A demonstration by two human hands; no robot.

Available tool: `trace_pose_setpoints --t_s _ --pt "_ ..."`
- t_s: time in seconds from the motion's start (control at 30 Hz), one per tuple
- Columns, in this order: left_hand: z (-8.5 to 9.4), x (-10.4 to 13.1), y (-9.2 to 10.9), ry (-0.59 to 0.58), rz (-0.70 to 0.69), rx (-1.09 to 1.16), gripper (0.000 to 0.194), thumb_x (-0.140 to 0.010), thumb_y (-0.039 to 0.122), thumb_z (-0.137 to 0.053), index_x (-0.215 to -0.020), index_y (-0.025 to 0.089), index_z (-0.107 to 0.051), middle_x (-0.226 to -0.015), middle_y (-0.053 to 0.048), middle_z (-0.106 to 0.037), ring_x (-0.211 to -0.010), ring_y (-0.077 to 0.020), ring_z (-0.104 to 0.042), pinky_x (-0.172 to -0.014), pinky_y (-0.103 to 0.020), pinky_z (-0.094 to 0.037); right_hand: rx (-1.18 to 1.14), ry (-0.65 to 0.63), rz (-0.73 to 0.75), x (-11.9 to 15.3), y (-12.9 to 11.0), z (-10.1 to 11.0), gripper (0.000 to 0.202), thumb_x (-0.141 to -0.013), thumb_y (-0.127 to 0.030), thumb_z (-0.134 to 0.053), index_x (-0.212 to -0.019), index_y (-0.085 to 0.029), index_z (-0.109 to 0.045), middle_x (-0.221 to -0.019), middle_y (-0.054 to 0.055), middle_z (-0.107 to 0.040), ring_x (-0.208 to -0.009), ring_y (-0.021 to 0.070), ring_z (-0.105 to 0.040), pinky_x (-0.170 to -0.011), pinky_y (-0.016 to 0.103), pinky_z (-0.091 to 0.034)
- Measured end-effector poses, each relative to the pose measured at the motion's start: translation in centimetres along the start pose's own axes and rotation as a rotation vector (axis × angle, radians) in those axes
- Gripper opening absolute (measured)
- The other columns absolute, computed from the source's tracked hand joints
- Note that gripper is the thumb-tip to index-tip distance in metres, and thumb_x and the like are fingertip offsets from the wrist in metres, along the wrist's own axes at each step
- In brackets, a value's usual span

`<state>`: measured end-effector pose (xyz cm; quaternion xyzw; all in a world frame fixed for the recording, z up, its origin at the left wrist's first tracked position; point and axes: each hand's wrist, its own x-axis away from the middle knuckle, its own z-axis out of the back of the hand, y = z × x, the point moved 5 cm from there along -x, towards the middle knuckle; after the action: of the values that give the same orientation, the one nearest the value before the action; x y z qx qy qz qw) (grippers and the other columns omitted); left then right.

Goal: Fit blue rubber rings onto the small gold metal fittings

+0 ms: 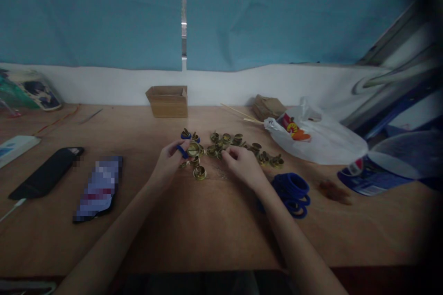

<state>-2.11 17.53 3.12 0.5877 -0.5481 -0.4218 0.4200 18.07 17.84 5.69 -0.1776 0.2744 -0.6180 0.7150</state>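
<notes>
My left hand (pixel 168 160) is closed round a shiny brass-coloured round metal piece (pixel 193 149), with a small blue band (pixel 182 151) at its fingers. To the right, my right hand (pixel 242 164) has thumb and fingertips pinched together beside the group of similar brass pieces (pixel 226 138). Whether something small is in that pinch is too blurred to make out. One brass piece (pixel 200 173) lies just in front of the left fingertips. Behind that hand sit two more pieces, with a blue ring (pixel 186 134) around at least one.
Blue rings (pixel 292 186) are piled by my right forearm. Farther right stand a blue tub (pixel 377 173) and a white plastic bag (pixel 321 140). An open cardboard box (pixel 169 103) is at the back. A phone (pixel 98 189) and a black device (pixel 46 173) lie left.
</notes>
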Motion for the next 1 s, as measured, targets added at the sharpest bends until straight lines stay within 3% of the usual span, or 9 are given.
trace_pose_setpoints --t_s 0.13,0.4,0.87,1.0 --pt "-0.1 0.0 -0.2 -0.026 -0.013 0.017 0.035 -0.075 0.045 -0.069 -0.090 0.013 -0.069 -0.087 -0.007 -0.070 -0.074 -0.0156 -0.065 -0.068 -0.027 -0.052 0.152 -0.139 -0.014 0.2 0.2 -0.9 0.028 -0.086 -0.028 -0.047 -0.061 -0.019 -0.054 -0.062 0.002 -0.061 -0.060 0.0155 -0.055 -0.056 0.025 -0.031" --pt "-0.6 0.2 -0.2 -0.066 -0.012 -0.071 0.031 -0.077 0.043 -0.067 -0.090 0.015 -0.070 -0.080 -0.004 -0.068 -0.067 -0.0127 -0.062 -0.063 -0.023 -0.048 0.233 -0.230 -0.079 0.2 1.3 -1.7 0.026 -0.085 -0.030 -0.051 -0.063 -0.019 -0.061 -0.067 0.007 -0.065 -0.064 0.0178 -0.059 -0.056 0.026 -0.032" --pt "-1.9 1.1 0.6 -0.135 -0.003 -0.230 0.025 -0.079 0.039 -0.065 -0.087 0.015 -0.070 -0.081 -0.004 -0.067 -0.071 -0.0126 -0.059 -0.065 -0.023 -0.046 0.247 -0.150 -0.098 0.1 1.1 -0.9 0.022 -0.086 -0.025 -0.049 -0.070 -0.017 -0.061 -0.073 0.008 -0.066 -0.069 0.0184 -0.060 -0.058 0.026 -0.035" --pt "-1.9 1.0 0.3 -0.170 -0.046 -0.258 0.021 -0.076 0.034 -0.068 -0.087 0.016 -0.069 -0.084 -0.004 -0.069 -0.074 -0.0146 -0.062 -0.066 -0.025 -0.047 -0.015 -0.168 0.018 0.2 -0.5 -0.9 0.027 -0.091 -0.034 -0.044 -0.072 -0.019 -0.054 -0.067 0.001 -0.061 -0.061 0.0130 -0.056 -0.058 0.023 -0.040"
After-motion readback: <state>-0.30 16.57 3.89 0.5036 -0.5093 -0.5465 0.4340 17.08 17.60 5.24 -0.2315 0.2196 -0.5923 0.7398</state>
